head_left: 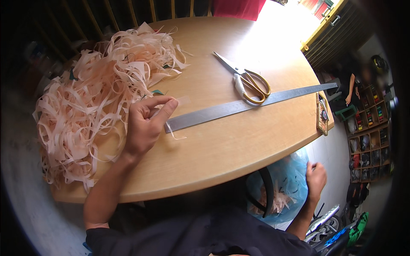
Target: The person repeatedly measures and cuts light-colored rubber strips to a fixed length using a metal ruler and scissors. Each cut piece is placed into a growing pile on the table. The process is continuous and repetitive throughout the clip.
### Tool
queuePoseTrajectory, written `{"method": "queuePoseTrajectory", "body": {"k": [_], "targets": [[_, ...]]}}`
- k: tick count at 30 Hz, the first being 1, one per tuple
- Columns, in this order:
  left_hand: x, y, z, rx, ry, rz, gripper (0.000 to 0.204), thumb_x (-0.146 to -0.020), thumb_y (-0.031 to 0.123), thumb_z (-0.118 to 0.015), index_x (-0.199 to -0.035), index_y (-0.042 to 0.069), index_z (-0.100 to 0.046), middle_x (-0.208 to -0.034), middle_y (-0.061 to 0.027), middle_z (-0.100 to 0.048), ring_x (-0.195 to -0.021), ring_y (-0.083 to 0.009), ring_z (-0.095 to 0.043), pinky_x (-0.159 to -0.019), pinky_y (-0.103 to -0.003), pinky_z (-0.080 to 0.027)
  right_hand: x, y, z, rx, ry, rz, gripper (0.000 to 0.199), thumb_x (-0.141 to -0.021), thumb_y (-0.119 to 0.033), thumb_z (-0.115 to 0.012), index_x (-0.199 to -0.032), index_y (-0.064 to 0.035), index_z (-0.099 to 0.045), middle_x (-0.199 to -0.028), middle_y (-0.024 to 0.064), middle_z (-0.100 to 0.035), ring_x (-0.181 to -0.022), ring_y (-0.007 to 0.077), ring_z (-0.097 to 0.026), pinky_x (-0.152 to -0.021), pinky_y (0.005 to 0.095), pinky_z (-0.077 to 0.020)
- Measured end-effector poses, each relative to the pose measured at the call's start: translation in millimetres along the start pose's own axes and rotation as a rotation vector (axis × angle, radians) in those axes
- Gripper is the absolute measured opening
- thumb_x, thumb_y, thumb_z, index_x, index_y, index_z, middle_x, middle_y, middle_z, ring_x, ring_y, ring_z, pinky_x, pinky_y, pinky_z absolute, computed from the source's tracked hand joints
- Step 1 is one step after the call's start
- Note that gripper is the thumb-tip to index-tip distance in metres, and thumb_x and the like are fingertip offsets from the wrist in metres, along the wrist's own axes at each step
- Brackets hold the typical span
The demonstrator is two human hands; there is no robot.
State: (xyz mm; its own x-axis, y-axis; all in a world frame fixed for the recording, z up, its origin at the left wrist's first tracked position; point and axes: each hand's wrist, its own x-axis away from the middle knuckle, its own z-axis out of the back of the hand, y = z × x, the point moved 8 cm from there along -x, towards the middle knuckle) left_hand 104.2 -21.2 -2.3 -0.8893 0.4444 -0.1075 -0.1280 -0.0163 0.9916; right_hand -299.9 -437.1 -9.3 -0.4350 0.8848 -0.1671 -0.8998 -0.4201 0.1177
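My left hand (147,121) is over the table at the edge of a big tangled heap of pale pink fabric strips (98,94). Its thumb and forefinger are pinched together, and a thin, blurred pale strip (183,101) sticks out past the fingertips. Just below it, the near end of a long metal ruler (213,112) lies with a narrow white scrap (176,135) across it. Scissors (245,79) with tan handles, one wrapped in white, rest partly on the ruler. My right hand (316,179) is closed, off the table's right side beside a blue plastic bag; what it holds is hidden.
The blue bag (299,179) holds pink scraps, behind a dark curved bar (268,192). A small box (322,114) sits at the table's right edge. Shelves (369,128) with colored items stand far right, near a person's arm (351,87). A bicycle (331,222) is lower right.
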Motion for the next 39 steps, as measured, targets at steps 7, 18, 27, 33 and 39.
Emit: {"method": "queuePoseTrajectory", "body": {"k": [7, 18, 27, 33, 39], "targets": [[3.6, 8.9, -0.7, 0.056, -0.041, -0.065, 0.016, -0.101, 0.012, -0.074, -0.105, -0.003, -0.077, -0.070, 0.0087, -0.060, -0.057, 0.0030, -0.041, -0.049, -0.019, -0.027, 22.8, -257.2, 122.6, -0.968, -0.033, 0.836, 0.008, -0.099, -0.003, -0.071, -0.094, 0.0025, -0.069, -0.073, 0.0096, -0.067, -0.064, 0.0152, -0.066, -0.061, 0.0304, -0.0501], [7.0, 40.6, 58.9, 0.027, 0.226, -0.122, 0.014, -0.104, 0.013, -0.071, -0.106, -0.001, -0.074, -0.067, 0.0125, -0.053, -0.057, 0.0046, -0.035, -0.050, -0.020, -0.021, 86.9, -455.3, 102.7, -0.793, -0.510, 1.363, 0.036, -0.097, -0.035, -0.074, -0.103, 0.0000, -0.068, -0.081, 0.0177, -0.074, -0.077, 0.0340, -0.073, -0.072, 0.0438, -0.0556], [5.8, 47.3, 81.2, 0.084, 0.280, -0.161, 0.014, -0.104, 0.016, -0.070, -0.108, 0.003, -0.072, -0.072, 0.0097, -0.061, -0.056, 0.0046, -0.033, -0.049, -0.020, -0.019, 78.3, -456.7, 96.7, -0.879, -0.227, 1.325, 0.021, -0.093, -0.022, -0.075, -0.094, -0.0011, -0.070, -0.080, 0.0158, -0.071, -0.075, 0.0340, -0.070, -0.069, 0.0437, -0.0548], [1.5, 46.8, 86.4, -0.133, 0.271, -0.182, 0.014, -0.104, 0.015, -0.070, -0.109, 0.002, -0.071, -0.076, 0.0079, -0.061, -0.060, 0.0026, -0.041, -0.052, -0.019, -0.027, 54.9, -461.5, 92.7, -0.920, -0.181, 1.263, 0.015, -0.093, -0.016, -0.074, -0.093, -0.0012, -0.069, -0.082, 0.0137, -0.073, -0.074, 0.0250, -0.072, -0.069, 0.0374, -0.0559], [1.6, 65.0, 77.8, -1.028, 0.390, -0.523, 0.022, -0.093, 0.000, -0.069, -0.115, 0.001, -0.069, -0.101, -0.0102, -0.068, -0.097, -0.0269, -0.063, -0.089, -0.039, -0.050, -17.5, -432.3, 96.9, -1.127, -0.101, 0.892, 0.011, -0.096, -0.006, -0.069, -0.093, 0.0030, -0.064, -0.082, 0.0122, -0.076, -0.074, 0.0144, -0.074, -0.068, 0.0281, -0.0587]]}}
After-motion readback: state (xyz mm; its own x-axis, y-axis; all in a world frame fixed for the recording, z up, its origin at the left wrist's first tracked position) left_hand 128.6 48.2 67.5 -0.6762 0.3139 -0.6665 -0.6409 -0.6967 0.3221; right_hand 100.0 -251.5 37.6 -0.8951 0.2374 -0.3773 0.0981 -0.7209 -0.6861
